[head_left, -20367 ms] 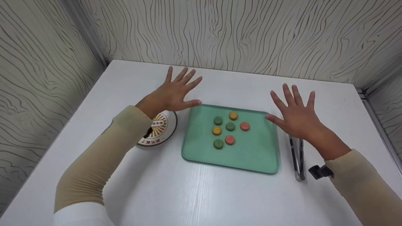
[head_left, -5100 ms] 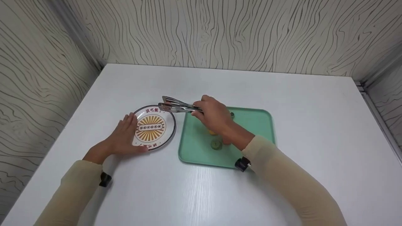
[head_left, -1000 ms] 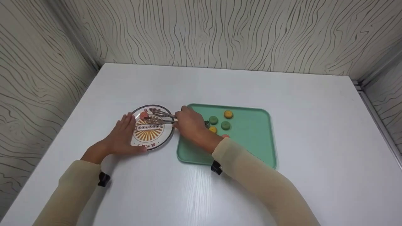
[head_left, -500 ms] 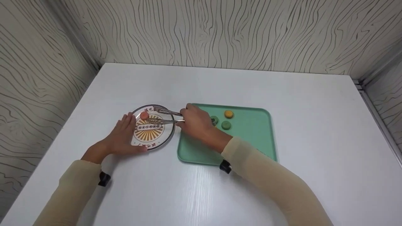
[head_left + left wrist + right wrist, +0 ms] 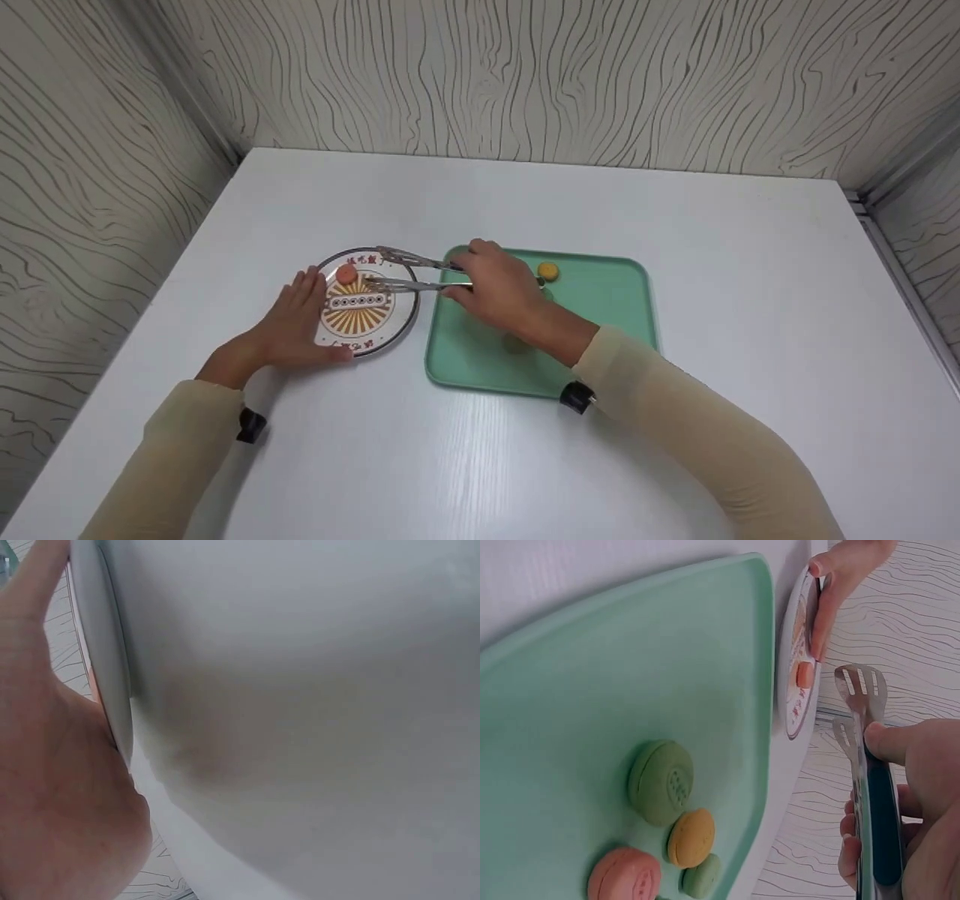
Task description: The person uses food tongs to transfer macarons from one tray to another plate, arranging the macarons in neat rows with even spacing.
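My left hand [image 5: 296,326] rests against the near-left rim of a white patterned plate [image 5: 395,324], fingers straight and thumb along the front edge. One pink macaron [image 5: 346,274] lies on the plate's upper left. In my right hand [image 5: 501,289] is a pair of metal tongs [image 5: 421,286], gripped by dark handles [image 5: 885,821]. Their slotted tips stand apart with nothing between them, over the plate's right side in the head view. Below my right hand is a green tray [image 5: 480,371] with several macarons, including a green [image 5: 661,784], a yellow [image 5: 691,838] and a pink one [image 5: 624,876].
The white table [image 5: 420,472] extends around plate and tray. Patterned panels [image 5: 525,82] rise behind it and at both sides. In the head view my right hand and forearm hide most of the macarons; a yellow one [image 5: 548,271] shows at the back.
Five seconds ago the tongs held the pink macaron above the plate; now it lies there. Over the last second my right hand has drawn the tongs rightward. The left hand stays put.
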`<action>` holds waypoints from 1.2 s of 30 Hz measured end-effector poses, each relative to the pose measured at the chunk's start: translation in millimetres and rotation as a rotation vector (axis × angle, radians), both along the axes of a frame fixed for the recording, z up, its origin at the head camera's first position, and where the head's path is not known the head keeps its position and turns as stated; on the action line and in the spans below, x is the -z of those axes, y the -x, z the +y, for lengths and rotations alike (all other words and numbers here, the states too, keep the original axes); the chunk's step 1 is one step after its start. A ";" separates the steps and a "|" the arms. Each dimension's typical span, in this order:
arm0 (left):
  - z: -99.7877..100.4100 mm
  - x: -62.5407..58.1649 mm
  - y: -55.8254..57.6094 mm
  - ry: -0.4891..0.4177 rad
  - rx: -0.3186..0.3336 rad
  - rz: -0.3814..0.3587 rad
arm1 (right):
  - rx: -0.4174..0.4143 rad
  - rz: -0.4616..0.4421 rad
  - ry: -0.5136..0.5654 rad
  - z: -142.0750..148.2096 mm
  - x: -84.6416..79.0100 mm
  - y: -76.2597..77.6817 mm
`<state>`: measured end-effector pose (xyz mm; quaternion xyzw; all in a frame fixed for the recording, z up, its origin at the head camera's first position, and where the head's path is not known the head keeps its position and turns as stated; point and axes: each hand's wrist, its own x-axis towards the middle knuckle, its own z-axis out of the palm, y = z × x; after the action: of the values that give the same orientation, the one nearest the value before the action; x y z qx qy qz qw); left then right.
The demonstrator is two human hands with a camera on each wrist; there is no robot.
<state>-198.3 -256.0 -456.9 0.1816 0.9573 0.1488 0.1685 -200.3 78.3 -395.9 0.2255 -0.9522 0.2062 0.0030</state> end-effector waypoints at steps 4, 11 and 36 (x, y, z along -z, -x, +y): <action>0.3 0.6 -0.9 -0.001 -0.004 -0.003 | -0.006 0.001 0.028 11.9 -2.9 -3.2; 0.2 1.0 -0.2 -0.004 -0.012 -0.001 | 0.000 -0.019 0.061 31.6 -8.6 -8.1; -0.1 1.7 -1.7 -0.011 -0.004 0.017 | 0.037 -0.023 0.090 90.5 -9.0 -16.2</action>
<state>-196.6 -256.1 -458.6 0.1821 0.9582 0.1527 0.1591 -184.1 168.8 -386.9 0.2053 -0.9458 0.2515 0.0059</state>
